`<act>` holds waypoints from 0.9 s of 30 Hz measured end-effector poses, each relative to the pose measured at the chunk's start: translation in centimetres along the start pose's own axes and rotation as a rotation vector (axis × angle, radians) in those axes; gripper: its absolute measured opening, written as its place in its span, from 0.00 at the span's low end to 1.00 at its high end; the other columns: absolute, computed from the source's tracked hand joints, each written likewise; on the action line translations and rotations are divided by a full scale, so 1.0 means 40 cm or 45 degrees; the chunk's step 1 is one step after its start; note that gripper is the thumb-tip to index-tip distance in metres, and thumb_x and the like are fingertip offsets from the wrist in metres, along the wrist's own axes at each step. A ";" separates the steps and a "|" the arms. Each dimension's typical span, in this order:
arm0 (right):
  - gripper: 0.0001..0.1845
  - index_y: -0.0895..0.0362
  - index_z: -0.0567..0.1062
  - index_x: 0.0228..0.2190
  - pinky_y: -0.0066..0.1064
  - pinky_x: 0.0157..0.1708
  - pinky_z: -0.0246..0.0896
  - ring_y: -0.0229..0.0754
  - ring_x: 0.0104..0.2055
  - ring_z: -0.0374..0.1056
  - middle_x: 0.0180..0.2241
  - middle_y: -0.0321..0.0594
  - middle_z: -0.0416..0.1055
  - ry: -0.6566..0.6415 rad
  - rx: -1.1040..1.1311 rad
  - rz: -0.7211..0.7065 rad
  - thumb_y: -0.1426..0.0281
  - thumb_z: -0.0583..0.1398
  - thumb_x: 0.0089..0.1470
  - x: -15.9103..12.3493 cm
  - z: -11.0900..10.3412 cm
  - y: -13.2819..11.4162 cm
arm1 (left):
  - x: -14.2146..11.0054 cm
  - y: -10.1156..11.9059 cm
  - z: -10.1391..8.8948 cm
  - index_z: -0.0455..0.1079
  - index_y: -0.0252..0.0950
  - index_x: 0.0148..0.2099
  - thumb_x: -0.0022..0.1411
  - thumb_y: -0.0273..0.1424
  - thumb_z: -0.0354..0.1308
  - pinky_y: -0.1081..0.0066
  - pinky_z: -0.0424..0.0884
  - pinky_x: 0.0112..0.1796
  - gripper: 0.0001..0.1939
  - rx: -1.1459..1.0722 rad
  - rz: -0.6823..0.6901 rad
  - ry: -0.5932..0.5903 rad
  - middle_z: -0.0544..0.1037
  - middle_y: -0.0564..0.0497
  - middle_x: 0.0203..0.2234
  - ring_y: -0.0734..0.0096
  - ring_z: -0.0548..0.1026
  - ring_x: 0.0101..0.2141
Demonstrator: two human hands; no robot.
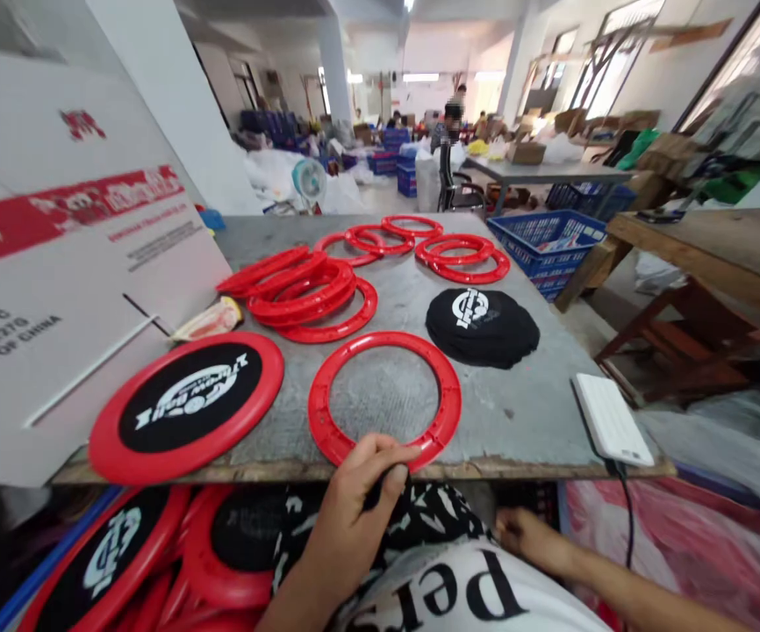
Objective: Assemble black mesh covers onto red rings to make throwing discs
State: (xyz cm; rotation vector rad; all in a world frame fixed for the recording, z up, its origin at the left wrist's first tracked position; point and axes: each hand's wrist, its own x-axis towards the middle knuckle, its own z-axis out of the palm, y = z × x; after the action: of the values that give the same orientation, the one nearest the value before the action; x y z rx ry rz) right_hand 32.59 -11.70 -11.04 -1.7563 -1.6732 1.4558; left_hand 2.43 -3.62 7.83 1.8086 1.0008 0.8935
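Note:
My left hand [362, 496] is closed at the near rim of a flat red plastic ring [449, 395], its index finger and thumb pinching the edge. The ring lies on the grey table by the front edge. Lower down, beside my lap, is my right hand [518, 531]; its fingers are blurred and partly hidden. A pile of black fabric discs [505, 329] with white print sits behind the ring to the right. Left of the ring lies a finished red disc [271, 369] with a black printed centre.
Stacked red rings [304, 307] lie behind, with more rings [462, 254] at the far end. A carton [83, 290] stands at left, and a white power bank [610, 420] with a cable at right. Red discs [222, 544] fill the space below the table. A blue crate [544, 246] stands beyond.

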 end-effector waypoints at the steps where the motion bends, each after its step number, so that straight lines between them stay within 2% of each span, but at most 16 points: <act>1: 0.29 0.54 0.63 0.21 0.33 0.28 0.59 0.39 0.25 0.59 0.20 0.32 0.58 -0.029 0.021 -0.001 0.41 0.56 0.49 -0.009 -0.024 -0.033 | 0.004 0.007 0.002 0.79 0.44 0.52 0.72 0.38 0.51 0.68 0.73 0.43 0.16 0.039 0.022 -0.005 0.77 0.48 0.39 0.66 0.76 0.42; 3: 0.28 0.55 0.67 0.25 0.32 0.32 0.60 0.39 0.28 0.62 0.24 0.36 0.66 -0.130 0.108 -0.078 0.43 0.56 0.55 -0.027 -0.078 -0.129 | 0.010 0.019 0.005 0.78 0.44 0.53 0.73 0.36 0.51 0.69 0.72 0.41 0.16 0.084 0.046 -0.002 0.74 0.50 0.36 0.69 0.74 0.38; 5: 0.25 0.56 0.70 0.28 0.31 0.33 0.60 0.38 0.30 0.64 0.27 0.38 0.70 -0.222 0.209 -0.237 0.46 0.56 0.60 -0.045 -0.131 -0.246 | 0.013 0.027 0.008 0.78 0.43 0.54 0.73 0.34 0.51 0.70 0.71 0.40 0.15 0.100 0.046 -0.001 0.74 0.51 0.35 0.70 0.74 0.37; 7: 0.23 0.56 0.74 0.35 0.33 0.39 0.64 0.41 0.36 0.68 0.33 0.40 0.72 -0.128 0.262 -0.519 0.48 0.60 0.59 -0.054 -0.162 -0.357 | 0.012 0.035 0.011 0.77 0.43 0.54 0.73 0.34 0.51 0.70 0.71 0.40 0.15 0.102 0.040 0.001 0.74 0.51 0.35 0.71 0.74 0.37; 8: 0.27 0.55 0.74 0.45 0.36 0.47 0.65 0.45 0.45 0.69 0.42 0.44 0.73 -0.065 0.255 -0.669 0.47 0.64 0.54 -0.052 -0.165 -0.401 | 0.012 0.040 0.012 0.77 0.43 0.54 0.73 0.33 0.51 0.70 0.71 0.40 0.15 0.099 0.039 0.007 0.75 0.51 0.35 0.71 0.74 0.37; 10: 0.44 0.53 0.68 0.57 0.43 0.58 0.60 0.53 0.58 0.65 0.58 0.51 0.67 -0.009 0.155 -0.812 0.49 0.72 0.44 -0.033 -0.145 -0.459 | 0.009 0.049 0.014 0.77 0.41 0.54 0.73 0.33 0.51 0.71 0.71 0.40 0.15 0.082 0.050 0.029 0.76 0.51 0.36 0.72 0.75 0.38; 11: 0.46 0.53 0.68 0.58 0.44 0.59 0.59 0.54 0.60 0.63 0.60 0.52 0.66 -0.003 0.103 -0.828 0.52 0.74 0.41 -0.018 -0.127 -0.472 | 0.008 0.053 0.013 0.77 0.41 0.54 0.73 0.33 0.51 0.71 0.71 0.40 0.15 0.070 0.059 0.041 0.76 0.51 0.37 0.72 0.75 0.38; 12: 0.41 0.54 0.71 0.55 0.45 0.58 0.60 0.53 0.58 0.65 0.57 0.50 0.69 -0.009 0.068 -0.809 0.54 0.74 0.42 -0.001 -0.106 -0.477 | 0.006 0.056 0.012 0.76 0.40 0.54 0.73 0.33 0.51 0.72 0.71 0.40 0.15 0.059 0.066 0.059 0.77 0.51 0.37 0.72 0.75 0.39; 14: 0.19 0.55 0.76 0.41 0.40 0.47 0.66 0.46 0.44 0.70 0.42 0.43 0.76 -0.013 0.124 -0.691 0.59 0.69 0.50 0.031 -0.072 -0.468 | 0.000 0.058 0.005 0.77 0.40 0.53 0.73 0.34 0.52 0.72 0.71 0.41 0.14 0.055 0.061 0.103 0.78 0.51 0.38 0.72 0.76 0.39; 15: 0.12 0.55 0.76 0.35 0.37 0.41 0.66 0.42 0.36 0.69 0.34 0.39 0.75 -0.002 0.209 -0.611 0.60 0.66 0.53 0.044 -0.063 -0.458 | -0.002 0.056 0.000 0.77 0.41 0.53 0.73 0.34 0.52 0.72 0.71 0.41 0.14 0.060 0.046 0.126 0.78 0.51 0.38 0.72 0.76 0.39; 17: 0.11 0.55 0.74 0.28 0.32 0.34 0.63 0.37 0.29 0.65 0.26 0.34 0.71 0.072 0.444 -0.468 0.61 0.66 0.53 0.058 -0.067 -0.440 | -0.007 0.047 -0.011 0.77 0.41 0.51 0.73 0.35 0.52 0.72 0.70 0.43 0.13 0.066 -0.012 0.165 0.78 0.51 0.39 0.72 0.76 0.41; 19: 0.13 0.55 0.74 0.27 0.29 0.32 0.62 0.36 0.29 0.65 0.26 0.33 0.71 0.176 0.650 -0.396 0.62 0.69 0.48 0.058 -0.097 -0.433 | -0.010 0.037 -0.019 0.78 0.39 0.48 0.73 0.35 0.52 0.72 0.71 0.43 0.13 0.066 -0.086 0.169 0.79 0.51 0.39 0.71 0.77 0.41; 22: 0.15 0.55 0.75 0.27 0.27 0.30 0.60 0.35 0.28 0.65 0.26 0.33 0.72 0.285 0.804 -0.397 0.62 0.73 0.43 0.038 -0.163 -0.454 | -0.012 0.035 -0.025 0.78 0.36 0.37 0.71 0.36 0.54 0.72 0.70 0.35 0.15 0.080 -0.155 0.139 0.77 0.52 0.30 0.72 0.75 0.32; 24: 0.16 0.55 0.75 0.28 0.26 0.28 0.61 0.35 0.28 0.66 0.27 0.34 0.73 0.279 0.828 -0.422 0.62 0.74 0.42 0.019 -0.208 -0.487 | -0.012 0.048 -0.029 0.78 0.37 0.34 0.69 0.36 0.55 0.73 0.68 0.30 0.15 0.046 -0.204 0.121 0.76 0.53 0.25 0.73 0.72 0.28; 27: 0.15 0.55 0.75 0.28 0.26 0.24 0.58 0.35 0.25 0.64 0.26 0.34 0.71 0.181 0.695 -0.455 0.63 0.73 0.44 0.009 -0.266 -0.554 | -0.004 0.071 -0.048 0.81 0.41 0.37 0.65 0.35 0.58 0.74 0.70 0.28 0.10 -0.078 -0.310 0.143 0.79 0.55 0.25 0.72 0.74 0.27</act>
State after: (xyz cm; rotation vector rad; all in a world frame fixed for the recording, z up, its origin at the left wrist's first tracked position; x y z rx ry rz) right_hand 28.73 -1.15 10.82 -1.1682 -1.2721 1.4065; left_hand 1.47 -4.00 11.09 1.5597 1.2213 0.8713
